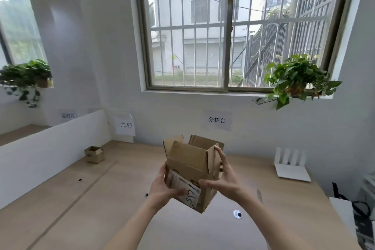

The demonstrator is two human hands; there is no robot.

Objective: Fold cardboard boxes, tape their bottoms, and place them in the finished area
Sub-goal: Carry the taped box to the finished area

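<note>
A small brown cardboard box (190,164) with a white shipping label is held up above the wooden table (101,199), its flaps standing open at the top. My left hand (162,186) grips its lower left side, thumb across the label. My right hand (225,178) grips the right side, fingers reaching up along the right flap and thumb on the front face. A roll of tape (237,214) lies on the table to the lower right of the box. Another small folded box (94,154) stands at the far left of the table below a paper sign (125,125).
A white partition wall (50,148) borders the table on the left. A white router (291,165) stands at the back right. White and black items (355,217) crowd the right edge. Potted plants (298,79) sit on the window sills. Two small dark bits (80,180) lie on the table.
</note>
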